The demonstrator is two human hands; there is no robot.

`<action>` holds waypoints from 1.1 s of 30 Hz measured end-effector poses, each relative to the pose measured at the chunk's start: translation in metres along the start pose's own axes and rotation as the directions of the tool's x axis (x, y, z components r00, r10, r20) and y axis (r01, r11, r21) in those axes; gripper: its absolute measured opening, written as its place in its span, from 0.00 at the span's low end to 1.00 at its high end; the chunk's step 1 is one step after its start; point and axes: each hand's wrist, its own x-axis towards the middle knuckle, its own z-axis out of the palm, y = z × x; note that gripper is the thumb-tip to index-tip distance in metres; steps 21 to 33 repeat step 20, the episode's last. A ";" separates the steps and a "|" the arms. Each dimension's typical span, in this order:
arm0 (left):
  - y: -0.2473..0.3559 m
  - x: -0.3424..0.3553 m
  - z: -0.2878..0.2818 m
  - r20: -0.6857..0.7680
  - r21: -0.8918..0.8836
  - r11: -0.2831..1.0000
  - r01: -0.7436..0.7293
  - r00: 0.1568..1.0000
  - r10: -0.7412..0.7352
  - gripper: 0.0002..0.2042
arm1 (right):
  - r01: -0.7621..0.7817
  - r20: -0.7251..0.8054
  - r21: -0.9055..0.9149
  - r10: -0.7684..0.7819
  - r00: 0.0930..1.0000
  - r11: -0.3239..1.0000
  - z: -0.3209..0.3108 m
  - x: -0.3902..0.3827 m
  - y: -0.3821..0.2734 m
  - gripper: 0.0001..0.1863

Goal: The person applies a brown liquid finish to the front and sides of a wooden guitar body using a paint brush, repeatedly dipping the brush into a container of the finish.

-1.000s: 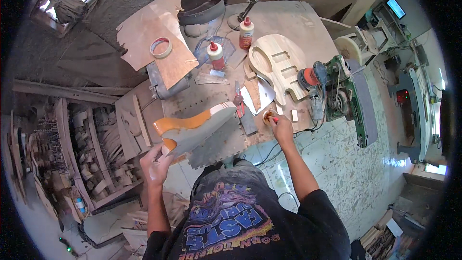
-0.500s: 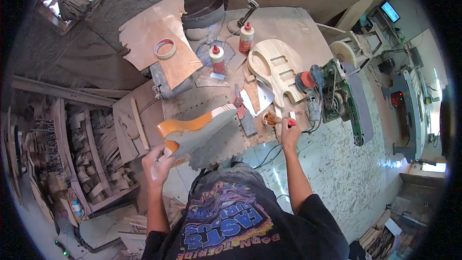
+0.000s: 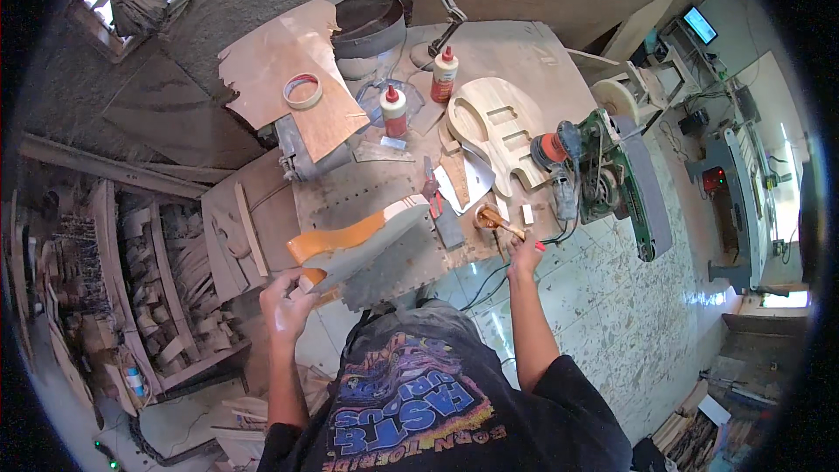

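My left hand [image 3: 287,304] is closed on the near-left end of a guitar body [image 3: 343,239], held tilted at the bench's front edge. Its curved side is coated glossy orange-amber, with a paler bare stretch at the far right end; the face toward me looks grey. In my right hand [image 3: 523,260] is a brush [image 3: 509,227], gripped by its handle, a bit of red showing by the fingers. The brush's head end is at a small cup [image 3: 481,218] with brown liquid, on the bench's near right; whether the bristles touch the liquid I cannot tell.
On the bench [image 3: 516,48] lie an unfinished pale guitar body [image 3: 479,114], two glue bottles [image 3: 394,112], red pliers [image 3: 430,182] and a tape roll [image 3: 301,91] on plywood. An orange sander [image 3: 549,149] and a green belt sander [image 3: 631,197] stand at right. Wood scraps fill shelves at left.
My right hand has come slightly nearer to me and turned, showing more of the brush handle above the cup. My left hand and the guitar body have hardly moved.
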 end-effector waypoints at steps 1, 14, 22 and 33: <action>-0.003 -0.001 -0.001 -0.002 0.011 1.000 -0.002 1.000 0.002 0.20 | -0.041 -0.018 0.029 0.041 0.999 0.999 0.000 -0.002 0.001 0.12; 0.009 -0.007 -0.005 0.031 0.062 0.996 0.056 0.998 -0.058 0.18 | -0.198 0.179 0.382 0.138 0.974 0.903 0.003 -0.026 0.001 0.12; -0.003 -0.011 -0.011 0.053 0.057 0.996 0.067 0.996 -0.070 0.18 | 0.039 0.571 0.097 -0.088 0.816 0.995 0.061 -0.185 -0.054 0.14; -0.003 -0.011 -0.011 0.053 0.057 0.996 0.067 0.996 -0.070 0.18 | 0.039 0.571 0.097 -0.088 0.816 0.995 0.061 -0.185 -0.054 0.14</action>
